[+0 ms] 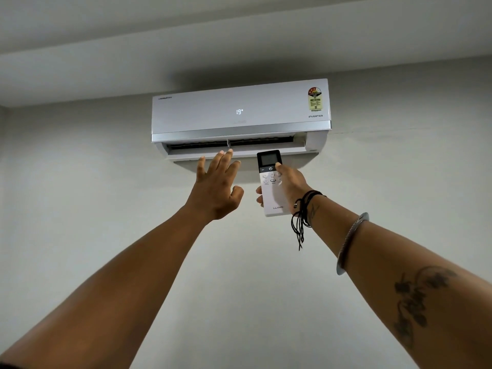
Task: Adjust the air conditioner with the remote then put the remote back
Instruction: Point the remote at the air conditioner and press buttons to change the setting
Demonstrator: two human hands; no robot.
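Pale grey wall (106, 182) carries a white wall-mounted air conditioner (239, 113) near the ceiling, its front reading 19 and its lower flap open. Raised toward it, the right hand (288, 183) grips a slim white remote with a dark screen (271, 182), thumb on the upper buttons. Beside it the left hand (217, 186) is spread open and empty, fingertips below the flap.

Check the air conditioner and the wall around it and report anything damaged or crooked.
One flaw: a thin dark crack runs along the wall just right of the air conditioner. The unit itself hangs level, its display reads 19, and its louvre is open. Nothing else stands out.
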